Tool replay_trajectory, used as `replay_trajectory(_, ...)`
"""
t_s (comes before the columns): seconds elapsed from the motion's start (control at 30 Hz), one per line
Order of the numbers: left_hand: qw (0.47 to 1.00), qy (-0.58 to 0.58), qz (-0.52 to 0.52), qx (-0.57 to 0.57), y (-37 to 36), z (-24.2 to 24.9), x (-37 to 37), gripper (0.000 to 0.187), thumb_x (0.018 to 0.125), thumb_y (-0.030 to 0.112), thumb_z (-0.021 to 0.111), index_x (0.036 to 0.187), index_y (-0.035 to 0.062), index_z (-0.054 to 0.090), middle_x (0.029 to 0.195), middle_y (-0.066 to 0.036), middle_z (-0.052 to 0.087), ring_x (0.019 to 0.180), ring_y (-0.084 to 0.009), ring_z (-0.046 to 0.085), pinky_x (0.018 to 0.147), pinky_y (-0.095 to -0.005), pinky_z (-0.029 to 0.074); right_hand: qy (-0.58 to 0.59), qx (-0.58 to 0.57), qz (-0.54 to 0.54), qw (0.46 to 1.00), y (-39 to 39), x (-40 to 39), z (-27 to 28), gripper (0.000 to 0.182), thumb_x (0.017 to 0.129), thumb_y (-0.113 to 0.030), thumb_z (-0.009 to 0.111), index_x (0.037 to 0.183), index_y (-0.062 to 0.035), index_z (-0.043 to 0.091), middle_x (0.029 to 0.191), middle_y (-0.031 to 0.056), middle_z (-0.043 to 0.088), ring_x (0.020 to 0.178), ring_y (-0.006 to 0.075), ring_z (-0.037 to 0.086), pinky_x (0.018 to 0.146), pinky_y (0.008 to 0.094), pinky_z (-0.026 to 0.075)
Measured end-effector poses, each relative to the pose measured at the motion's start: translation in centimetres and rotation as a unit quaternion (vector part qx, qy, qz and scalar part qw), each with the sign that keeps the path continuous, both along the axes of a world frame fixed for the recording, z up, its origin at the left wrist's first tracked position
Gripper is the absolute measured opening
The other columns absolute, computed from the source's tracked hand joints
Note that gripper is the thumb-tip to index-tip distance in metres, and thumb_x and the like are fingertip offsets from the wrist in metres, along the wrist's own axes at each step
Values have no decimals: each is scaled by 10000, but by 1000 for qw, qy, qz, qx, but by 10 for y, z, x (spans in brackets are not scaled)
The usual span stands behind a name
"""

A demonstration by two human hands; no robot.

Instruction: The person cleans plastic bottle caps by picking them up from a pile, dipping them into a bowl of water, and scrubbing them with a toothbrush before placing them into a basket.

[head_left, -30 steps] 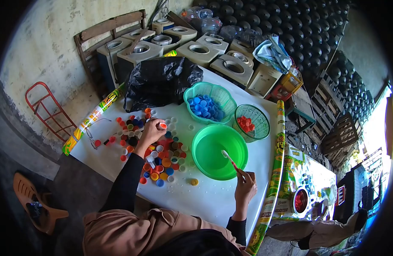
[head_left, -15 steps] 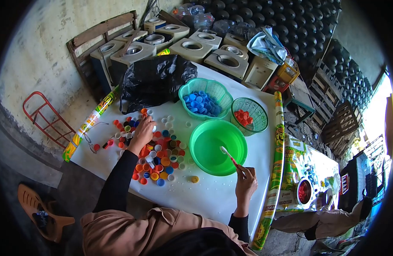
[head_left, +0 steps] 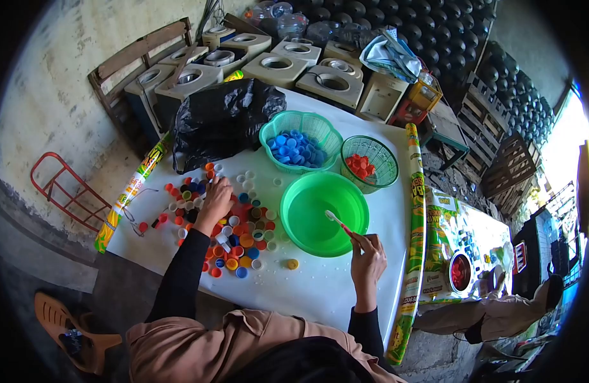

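My right hand (head_left: pixel 368 256) grips the red handle of a toothbrush (head_left: pixel 340 223), its white head over the green basin (head_left: pixel 287 237). The basin appears to hold water. My left hand (head_left: pixel 218 200) reaches down into a spread of loose plastic bottle caps (head_left: pixel 246 240) in red, orange, white, blue and other colours. Its fingers are bent together at the caps, and what lies between the fingertips is hidden. Behind the basin, a teal basket (head_left: pixel 269 133) holds blue caps (head_left: pixel 297 148). A smaller dark green basket (head_left: pixel 382 145) holds red caps (head_left: pixel 359 166).
A black plastic bag (head_left: pixel 225 118) lies at the table's far left. Rolled printed sheeting lines both table sides, including the right-hand roll (head_left: pixel 414 255). Eyeglasses (head_left: pixel 136 210) lie near the left edge. One yellow cap (head_left: pixel 292 263) sits apart. Another person (head_left: pixel 499 319) is at the right-hand table.
The view has shifted slightly, moving the tabletop a little leftward. My left hand stays among the caps with a small shift of its fingers. The toothbrush remains over the basin.
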State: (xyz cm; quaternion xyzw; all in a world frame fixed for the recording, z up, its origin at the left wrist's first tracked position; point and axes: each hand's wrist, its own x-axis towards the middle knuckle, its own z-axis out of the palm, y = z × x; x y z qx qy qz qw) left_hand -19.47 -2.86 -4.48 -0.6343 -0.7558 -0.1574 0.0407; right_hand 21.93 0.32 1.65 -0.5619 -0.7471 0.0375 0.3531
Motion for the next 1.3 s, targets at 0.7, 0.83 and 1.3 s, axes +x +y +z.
replay_trajectory(0.7,583,-800,-131,-43,47,30,181,223,1029,107,571,1201,-29,613,1097,-88,665,1003,-180,678,929,-291,558,116,-26,-2,993,-25,-11,7,102,898,-142,717,989,-158,759,896,51,654,718,277,663,593,402,486)
replay_trajectory(0.83,702,-697,-140,-24,52,28,179,219,981,87,646,1170,-23,658,1073,-77,675,985,-158,685,908,-277,558,57,-40,-2,998,-22,-9,8,114,885,-137,712,977,-164,774,894,36,649,765,255,664,615,392,493)
replay_trajectory(1.3,848,-500,-173,20,58,27,175,261,825,-31,766,1074,-69,695,1010,-109,684,895,-178,721,817,-281,598,33,-5,47,998,-9,-11,24,122,839,-153,753,951,-171,799,867,5,659,809,218,667,651,362,504)
